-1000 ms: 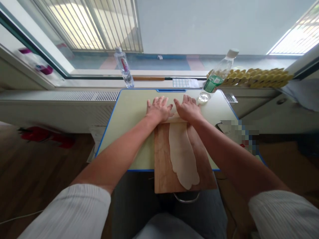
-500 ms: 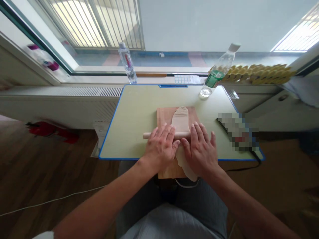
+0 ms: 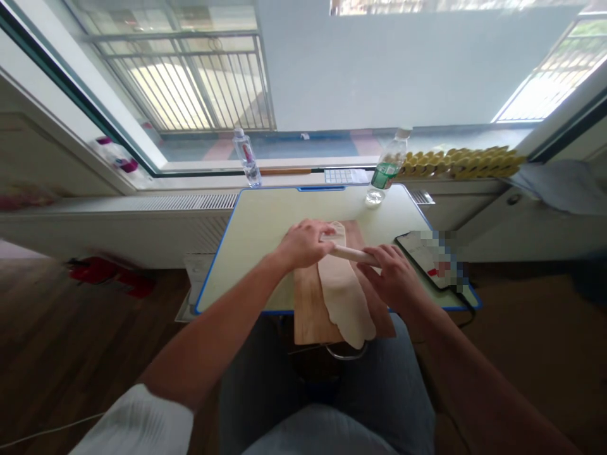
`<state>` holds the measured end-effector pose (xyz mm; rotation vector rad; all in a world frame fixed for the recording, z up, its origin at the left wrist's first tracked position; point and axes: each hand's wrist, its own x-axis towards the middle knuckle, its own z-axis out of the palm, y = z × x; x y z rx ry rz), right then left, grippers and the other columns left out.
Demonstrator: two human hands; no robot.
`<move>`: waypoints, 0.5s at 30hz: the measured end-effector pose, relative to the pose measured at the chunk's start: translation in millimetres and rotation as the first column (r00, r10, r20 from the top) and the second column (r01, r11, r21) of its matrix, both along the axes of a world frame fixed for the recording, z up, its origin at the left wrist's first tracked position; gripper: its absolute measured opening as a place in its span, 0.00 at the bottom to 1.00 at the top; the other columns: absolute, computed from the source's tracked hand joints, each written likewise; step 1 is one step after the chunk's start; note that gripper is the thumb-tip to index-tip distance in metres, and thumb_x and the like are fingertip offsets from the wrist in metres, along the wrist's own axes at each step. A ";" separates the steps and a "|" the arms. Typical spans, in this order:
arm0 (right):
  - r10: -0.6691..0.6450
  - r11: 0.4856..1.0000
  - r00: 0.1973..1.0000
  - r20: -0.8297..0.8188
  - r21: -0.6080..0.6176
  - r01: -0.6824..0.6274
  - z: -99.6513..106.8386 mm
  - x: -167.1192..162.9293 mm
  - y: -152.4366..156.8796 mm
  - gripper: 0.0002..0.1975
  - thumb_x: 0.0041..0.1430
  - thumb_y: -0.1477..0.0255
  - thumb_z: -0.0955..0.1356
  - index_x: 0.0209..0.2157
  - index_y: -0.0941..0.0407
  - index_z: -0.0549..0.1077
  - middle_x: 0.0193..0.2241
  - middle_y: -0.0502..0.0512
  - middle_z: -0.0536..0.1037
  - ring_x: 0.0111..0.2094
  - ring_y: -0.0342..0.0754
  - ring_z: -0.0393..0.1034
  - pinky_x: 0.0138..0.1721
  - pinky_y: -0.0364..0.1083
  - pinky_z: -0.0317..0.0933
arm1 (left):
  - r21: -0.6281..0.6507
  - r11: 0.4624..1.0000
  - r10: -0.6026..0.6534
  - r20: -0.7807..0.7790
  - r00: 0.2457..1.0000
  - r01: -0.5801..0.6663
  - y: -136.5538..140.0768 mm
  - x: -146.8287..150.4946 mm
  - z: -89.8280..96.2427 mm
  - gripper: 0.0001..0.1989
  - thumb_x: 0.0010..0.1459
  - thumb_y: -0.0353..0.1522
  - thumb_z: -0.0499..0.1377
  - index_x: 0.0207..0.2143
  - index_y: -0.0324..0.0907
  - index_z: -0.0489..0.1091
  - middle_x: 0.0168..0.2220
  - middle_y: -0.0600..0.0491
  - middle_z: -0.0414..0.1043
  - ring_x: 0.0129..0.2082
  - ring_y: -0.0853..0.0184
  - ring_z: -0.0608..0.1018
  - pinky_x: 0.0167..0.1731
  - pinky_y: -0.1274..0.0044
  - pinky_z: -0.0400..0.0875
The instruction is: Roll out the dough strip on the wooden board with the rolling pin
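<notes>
A long, flat sheet of pale dough (image 3: 347,294) lies lengthwise on a wooden cutting board (image 3: 310,316), its near end reaching the board's front edge. Above the sheet's far part, a light wooden rolling pin (image 3: 351,253) slants down to the right. My left hand (image 3: 310,242) is closed round the pin's left end, near the far end of the dough. Over the board's right side, my right hand (image 3: 389,273) grips the other end with fingers and thumb. Whether the pin touches the dough is hard to tell.
The board rests on a small blue-edged table (image 3: 265,221) and overhangs its front. A green-labelled bottle (image 3: 385,170) and a clear bottle (image 3: 247,159) stand at the back. A partly blurred phone-like object (image 3: 427,259) with a strap lies right. A red fire extinguisher (image 3: 111,276) is on the floor.
My hands went from lying flat on the rolling pin to gripping its ends. The pin has moved toward the far end and tilted, uncovering more dough. The camera view has tipped upward.
</notes>
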<state>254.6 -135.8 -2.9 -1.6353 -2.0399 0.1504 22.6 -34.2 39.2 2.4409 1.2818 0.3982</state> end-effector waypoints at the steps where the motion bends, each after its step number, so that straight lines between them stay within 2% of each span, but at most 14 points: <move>1: -0.012 1.000 1.000 -0.007 -0.006 0.012 -0.8 3.9 0.1 0.14 0.72 0.64 0.65 0.51 0.53 0.79 0.45 0.62 0.82 0.49 0.61 0.72 0.54 0.58 0.67 | -0.046 0.999 0.014 -0.024 1.000 -0.015 18.8 9.3 1.0 0.22 0.70 0.39 0.55 0.61 0.50 0.78 0.66 0.54 0.77 0.67 0.59 0.74 0.69 0.69 0.66; 4: -0.027 0.999 1.000 -0.014 -0.025 0.026 -6.1 12.8 -4.6 0.14 0.71 0.64 0.65 0.51 0.52 0.79 0.45 0.61 0.82 0.49 0.61 0.71 0.54 0.58 0.67 | -0.144 0.990 -0.018 -0.164 0.986 -0.005 65.9 36.8 -2.1 0.27 0.70 0.39 0.55 0.68 0.51 0.73 0.73 0.54 0.68 0.74 0.58 0.67 0.73 0.67 0.59; 7: -0.002 0.999 1.000 -0.009 -0.048 0.002 -11.3 17.9 -9.2 0.14 0.72 0.63 0.66 0.51 0.51 0.79 0.45 0.60 0.81 0.50 0.60 0.71 0.55 0.57 0.66 | -0.197 0.980 -0.080 -0.293 0.953 0.021 84.8 50.5 -6.9 0.27 0.64 0.35 0.60 0.65 0.51 0.76 0.70 0.51 0.72 0.71 0.56 0.71 0.71 0.67 0.64; 10: 0.023 0.997 1.000 0.000 -0.067 -0.023 -13.6 19.8 -9.4 0.12 0.72 0.65 0.66 0.50 0.51 0.79 0.46 0.59 0.81 0.50 0.60 0.71 0.55 0.57 0.66 | -0.197 0.980 -0.068 -0.296 0.953 0.009 77.9 46.8 -9.2 0.26 0.58 0.31 0.62 0.60 0.49 0.80 0.64 0.48 0.78 0.64 0.56 0.77 0.64 0.69 0.71; 15: 0.105 0.990 0.994 0.020 -0.097 -0.103 -11.9 11.6 -2.2 0.11 0.71 0.68 0.67 0.49 0.52 0.79 0.46 0.59 0.81 0.50 0.59 0.70 0.55 0.56 0.66 | -0.279 0.960 -0.062 -0.201 0.978 0.003 54.8 26.8 -6.1 0.25 0.54 0.29 0.66 0.55 0.49 0.81 0.57 0.52 0.83 0.55 0.59 0.83 0.54 0.74 0.77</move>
